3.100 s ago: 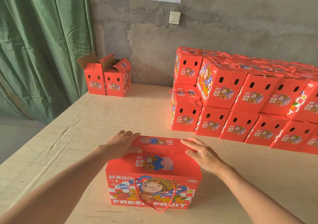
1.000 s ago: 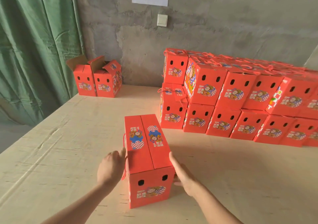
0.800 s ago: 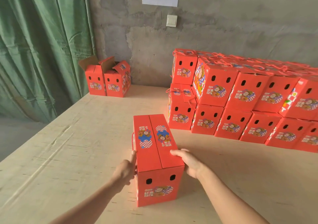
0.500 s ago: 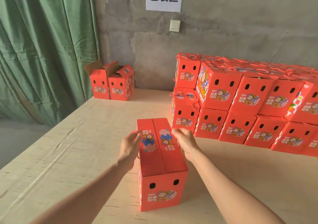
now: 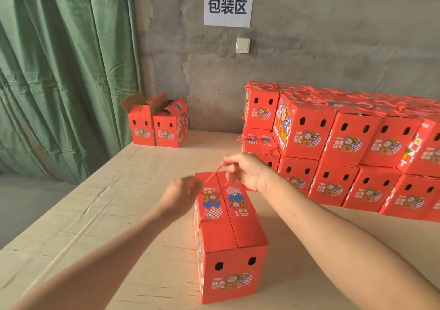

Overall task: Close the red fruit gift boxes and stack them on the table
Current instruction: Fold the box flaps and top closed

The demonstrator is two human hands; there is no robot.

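Far left, beyond the table (image 5: 71,214), a green curtain (image 5: 59,71) hangs down past the table edge. At the table's back-left corner stand two open boxes (image 5: 154,128), flaps up, touching each other and well apart from the rest. They are prob. parked there as the ones not yet closed.

Nearer, the person's left hand (image 5: 183,195) sits at the top-left edge of the gift box (image 5: 231,233) w/ fingers curled. It's blurred, so can't tell whether it pinches the cord or only steadies the box. Either way the spot makes sense, since it braces the box vs the pull from the other side.

The gift box stands upright on the table in front of the person, its short end w/ two holes facing the camera. Both top flaps are down and meet along the middle seam, i.e. closed. A red cord handle (image 5: 214,183) rises from its left side and crosses over the lid.

The right hand (image 5: 247,170), above the box's far end, pinches that cord btw thumb and fingers, raised so the loop clears the flaps. It is prob. drawing the handle over to lie on the lid.

Further right, the stack of closed boxes (image 5: 345,147) runs two layers high along the wall, hole ends out, cords lying on top. A lower box at its near-left end shows a bare top, a likely slot for this one.
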